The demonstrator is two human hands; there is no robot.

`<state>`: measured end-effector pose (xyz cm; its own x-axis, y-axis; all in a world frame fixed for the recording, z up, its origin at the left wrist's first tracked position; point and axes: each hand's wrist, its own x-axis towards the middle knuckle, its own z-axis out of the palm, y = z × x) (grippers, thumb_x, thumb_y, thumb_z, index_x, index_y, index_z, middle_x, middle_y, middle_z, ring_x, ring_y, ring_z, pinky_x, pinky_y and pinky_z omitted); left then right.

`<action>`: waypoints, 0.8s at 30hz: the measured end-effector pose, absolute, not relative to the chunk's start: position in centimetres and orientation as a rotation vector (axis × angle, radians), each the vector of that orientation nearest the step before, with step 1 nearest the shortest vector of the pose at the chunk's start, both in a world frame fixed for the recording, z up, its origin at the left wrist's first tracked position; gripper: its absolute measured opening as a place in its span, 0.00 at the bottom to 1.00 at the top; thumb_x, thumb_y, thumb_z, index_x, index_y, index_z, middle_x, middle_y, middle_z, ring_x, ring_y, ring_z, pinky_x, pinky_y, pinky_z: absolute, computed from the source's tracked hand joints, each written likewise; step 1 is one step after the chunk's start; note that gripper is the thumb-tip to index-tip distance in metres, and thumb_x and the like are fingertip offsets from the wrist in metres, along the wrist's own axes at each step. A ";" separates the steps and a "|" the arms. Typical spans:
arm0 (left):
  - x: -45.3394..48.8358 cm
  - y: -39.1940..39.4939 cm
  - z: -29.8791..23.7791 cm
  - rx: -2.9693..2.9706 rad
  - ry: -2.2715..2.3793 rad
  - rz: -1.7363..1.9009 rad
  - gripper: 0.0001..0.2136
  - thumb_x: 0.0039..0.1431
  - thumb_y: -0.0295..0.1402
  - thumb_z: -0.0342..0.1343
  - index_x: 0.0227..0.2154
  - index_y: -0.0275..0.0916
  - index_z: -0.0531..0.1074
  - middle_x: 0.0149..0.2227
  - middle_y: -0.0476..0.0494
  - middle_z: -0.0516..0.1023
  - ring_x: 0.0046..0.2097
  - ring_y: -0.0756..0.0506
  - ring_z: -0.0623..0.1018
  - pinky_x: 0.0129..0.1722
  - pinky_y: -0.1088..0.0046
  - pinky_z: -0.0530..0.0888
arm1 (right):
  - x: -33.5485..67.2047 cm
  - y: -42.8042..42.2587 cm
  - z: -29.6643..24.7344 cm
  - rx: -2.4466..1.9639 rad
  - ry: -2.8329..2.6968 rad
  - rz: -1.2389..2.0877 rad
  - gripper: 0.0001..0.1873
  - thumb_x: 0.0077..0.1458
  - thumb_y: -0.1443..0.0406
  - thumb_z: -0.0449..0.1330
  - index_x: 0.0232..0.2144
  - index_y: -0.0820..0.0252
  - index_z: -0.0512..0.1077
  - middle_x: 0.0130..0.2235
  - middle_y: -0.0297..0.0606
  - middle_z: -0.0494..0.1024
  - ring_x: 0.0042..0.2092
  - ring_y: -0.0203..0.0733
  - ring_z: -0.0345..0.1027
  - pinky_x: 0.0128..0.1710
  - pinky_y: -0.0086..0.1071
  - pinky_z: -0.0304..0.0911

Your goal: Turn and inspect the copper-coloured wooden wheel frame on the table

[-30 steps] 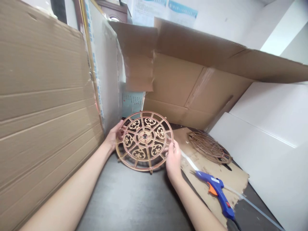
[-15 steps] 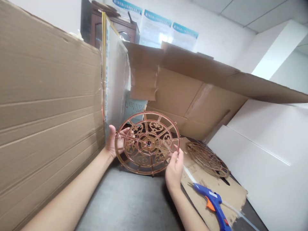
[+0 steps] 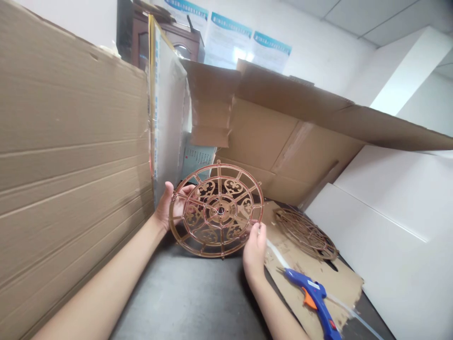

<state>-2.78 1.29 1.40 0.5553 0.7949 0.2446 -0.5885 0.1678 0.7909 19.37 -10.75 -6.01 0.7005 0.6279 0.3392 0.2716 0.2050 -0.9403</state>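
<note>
A round copper-coloured openwork grille (image 3: 222, 218), with spokes and scroll ornaments round a central hub, is held tilted above the dark table. My left hand (image 3: 166, 208) grips its left rim, thumb raised at the outside and fingers reaching behind the openwork. At the lower right rim, my right hand (image 3: 255, 250) pinches the edge; some of its fingertips are hidden. A similar round grille (image 3: 307, 234) lies to the right on a cardboard sheet (image 3: 341, 283). In front of that one rests a blue glue gun (image 3: 314, 289) with an orange trigger, its nozzle pointing left.
A tall cardboard wall (image 3: 74, 156) stands along the left side, and a cardboard panel (image 3: 265, 132) closes the back. White panels (image 3: 385, 198) border the right. Beneath my hands is a dark grey table (image 3: 191, 297). A pale cable (image 3: 354, 314) crosses the cardboard sheet.
The held grille has turned slightly clockwise, its top tab shifting right. My right hand has moved a little left along with the rim. The glue gun and second grille stay put.
</note>
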 end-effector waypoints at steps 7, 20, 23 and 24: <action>-2.7 1.3 1.4 1.004 0.259 0.990 0.47 0.22 0.72 0.69 0.40 0.37 0.77 0.30 0.41 0.77 0.39 0.37 0.80 0.30 0.68 0.74 | 19.7 -10.6 -6.3 -1.394 -0.823 0.289 0.24 0.68 0.43 0.46 0.43 0.55 0.67 0.41 0.41 0.79 0.45 0.50 0.73 0.49 0.41 0.63; -2.6 1.0 1.7 0.987 0.240 0.967 0.47 0.23 0.70 0.71 0.41 0.35 0.76 0.35 0.37 0.80 0.43 0.33 0.81 0.36 0.63 0.78 | 19.5 -10.6 -6.1 -1.397 -0.804 0.297 0.23 0.68 0.43 0.47 0.40 0.54 0.67 0.40 0.41 0.79 0.43 0.49 0.72 0.46 0.39 0.63; -2.6 1.1 1.4 0.970 0.253 0.971 0.47 0.26 0.71 0.70 0.43 0.36 0.76 0.37 0.36 0.81 0.45 0.31 0.82 0.39 0.60 0.80 | 19.5 -10.5 -6.2 -1.388 -0.803 0.312 0.24 0.67 0.42 0.48 0.40 0.54 0.66 0.36 0.38 0.79 0.39 0.47 0.73 0.43 0.38 0.63; -2.6 1.2 1.2 0.962 0.260 0.973 0.47 0.27 0.71 0.69 0.44 0.36 0.76 0.37 0.35 0.81 0.46 0.31 0.82 0.39 0.59 0.80 | 19.5 -10.5 -6.2 -1.382 -0.807 0.321 0.24 0.67 0.42 0.48 0.39 0.54 0.66 0.34 0.37 0.78 0.37 0.47 0.72 0.41 0.37 0.63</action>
<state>-2.62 1.20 1.23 0.5695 0.7938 0.2134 -0.5815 0.2055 0.7872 19.47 -10.50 -6.21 0.6998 0.6404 0.3165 0.2480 0.1977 -0.9484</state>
